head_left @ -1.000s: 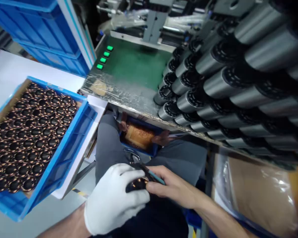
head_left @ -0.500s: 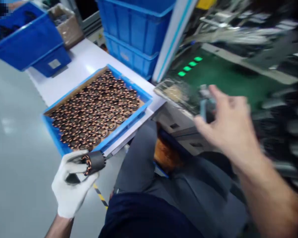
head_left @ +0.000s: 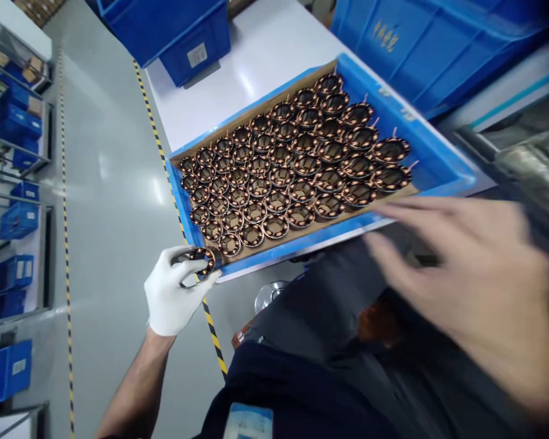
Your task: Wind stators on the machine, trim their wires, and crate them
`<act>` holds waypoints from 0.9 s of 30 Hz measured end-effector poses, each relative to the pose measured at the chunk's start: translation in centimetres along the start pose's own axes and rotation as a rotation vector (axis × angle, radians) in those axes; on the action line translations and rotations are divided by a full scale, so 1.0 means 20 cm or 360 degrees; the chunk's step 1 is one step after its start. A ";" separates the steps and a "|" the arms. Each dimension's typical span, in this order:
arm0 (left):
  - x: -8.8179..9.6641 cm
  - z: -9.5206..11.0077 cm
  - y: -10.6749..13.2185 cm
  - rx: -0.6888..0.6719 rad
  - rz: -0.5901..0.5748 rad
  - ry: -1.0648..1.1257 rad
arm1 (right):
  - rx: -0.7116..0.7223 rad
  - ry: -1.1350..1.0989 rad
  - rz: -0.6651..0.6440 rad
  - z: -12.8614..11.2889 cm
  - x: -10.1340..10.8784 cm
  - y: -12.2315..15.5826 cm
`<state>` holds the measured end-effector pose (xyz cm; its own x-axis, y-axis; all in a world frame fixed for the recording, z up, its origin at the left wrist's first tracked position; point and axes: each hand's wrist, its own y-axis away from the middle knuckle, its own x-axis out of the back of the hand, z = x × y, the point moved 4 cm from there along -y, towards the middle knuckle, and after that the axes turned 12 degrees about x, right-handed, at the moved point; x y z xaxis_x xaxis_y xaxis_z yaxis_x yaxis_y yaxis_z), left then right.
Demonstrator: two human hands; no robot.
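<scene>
My left hand (head_left: 176, 289), in a white glove, grips a wound motor stator (head_left: 205, 260) at the near left corner of the blue tray. The stator's ring of copper windings faces me, and the fingers reach into its bore. Inside the blue tray (head_left: 293, 244) stand several rows of like stators (head_left: 279, 177) on brown cardboard. My bare right hand (head_left: 466, 268), blurred by motion, is over the tray's near right edge. Its thumb and fingers are apart, and I see nothing between them.
The tray sits on a white table (head_left: 274, 42). Blue bins (head_left: 194, 58) stand behind it, and a larger blue crate (head_left: 439, 49) is at the back right. Shelving with blue boxes (head_left: 21, 219) lines the far left, across a grey floor with striped tape.
The view has swung left toward the tray. My right hand has left the green machine bed, and the small greyish object it held is no longer seen. My left hand keeps its stator.
</scene>
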<state>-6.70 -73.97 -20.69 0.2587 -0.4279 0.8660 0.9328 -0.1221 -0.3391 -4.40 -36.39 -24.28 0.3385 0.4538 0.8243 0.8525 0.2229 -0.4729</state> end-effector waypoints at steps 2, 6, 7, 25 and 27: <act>-0.01 0.00 0.00 0.0047 -0.0012 -0.0018 | 0.0219 -0.0208 0.0064 -0.21 -0.13 -0.16; -0.01 -0.03 -0.01 0.0111 -0.0028 -0.0044 | 0.0382 -0.0328 -0.0354 -0.50 -0.45 -0.42; -0.02 -0.04 -0.02 0.0122 -0.0034 -0.0039 | 0.0476 -0.0329 -0.0439 -0.55 -0.51 -0.45; -0.12 -0.06 -0.06 -0.0010 -0.0110 -0.0052 | 0.0762 0.0016 -0.0430 -0.57 -0.61 -0.39; -0.14 -0.05 -0.09 -0.0015 -0.0174 -0.0080 | 0.0758 0.0033 -0.0410 -0.57 -0.61 -0.39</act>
<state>-9.31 -73.50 -22.92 0.1679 -0.3664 0.9152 0.9539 -0.1740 -0.2446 -10.66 -53.48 -27.15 0.1542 0.3170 0.9358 0.6358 0.6932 -0.3396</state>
